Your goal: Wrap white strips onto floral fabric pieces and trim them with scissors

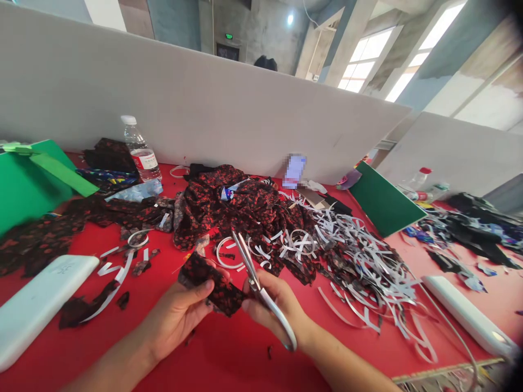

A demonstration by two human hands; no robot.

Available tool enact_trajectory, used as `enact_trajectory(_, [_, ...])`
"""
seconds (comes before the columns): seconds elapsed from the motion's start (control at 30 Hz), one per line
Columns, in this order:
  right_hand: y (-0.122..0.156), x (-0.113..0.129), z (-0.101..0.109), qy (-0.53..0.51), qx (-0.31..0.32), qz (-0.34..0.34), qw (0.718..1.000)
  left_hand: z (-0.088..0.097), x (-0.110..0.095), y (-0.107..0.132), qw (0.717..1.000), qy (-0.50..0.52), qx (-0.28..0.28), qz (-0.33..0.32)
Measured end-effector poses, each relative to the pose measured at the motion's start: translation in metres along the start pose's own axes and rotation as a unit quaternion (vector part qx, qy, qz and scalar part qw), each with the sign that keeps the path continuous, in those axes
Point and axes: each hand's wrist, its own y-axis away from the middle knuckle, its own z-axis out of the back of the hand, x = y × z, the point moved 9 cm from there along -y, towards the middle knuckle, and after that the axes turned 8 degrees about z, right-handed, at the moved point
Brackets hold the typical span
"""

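Note:
A small piece of dark fabric with a red floral print (223,291) is gripped between the thumb and fingers of my left hand (174,316). My right hand (281,305) holds a pair of metal scissors (250,261), blades pointing up and away. Its thumb and fingertip are at the fabric's right edge; whether they pinch it I cannot tell. The scissors' blades stand apart from the fabric. Beyond both hands lies a heap of the same printed fabric (212,201). To its right, cut white strips (368,261) are piled with dark scraps.
On the red table (220,359), a white power bank (44,305) lies left and another white device (466,316) right. A water bottle (141,149) and a phone (294,170) stand before the white partition (204,103). Green boards (384,201) flank the area.

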Motion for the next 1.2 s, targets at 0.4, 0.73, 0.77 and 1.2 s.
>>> enact_trajectory(0.4, [-0.004,0.028,0.016,0.320,0.039,0.093,0.942,-0.017,-0.028,0.016,0.987,-0.044,0.125,-0.092])
enact_trajectory(0.73, [-0.003,0.034,0.013,0.437,0.057,0.139,0.887,-0.017,-0.031,0.015,0.985,-0.056,0.130,-0.098])
enact_trajectory(0.77, [-0.003,0.034,0.013,0.445,0.056,0.141,0.883,-0.018,-0.031,0.016,0.984,-0.061,0.134,-0.100])
enact_trajectory(1.2, [-0.002,0.025,0.014,0.461,0.058,0.133,0.875,-0.018,-0.030,0.012,0.987,-0.064,0.107,-0.096])
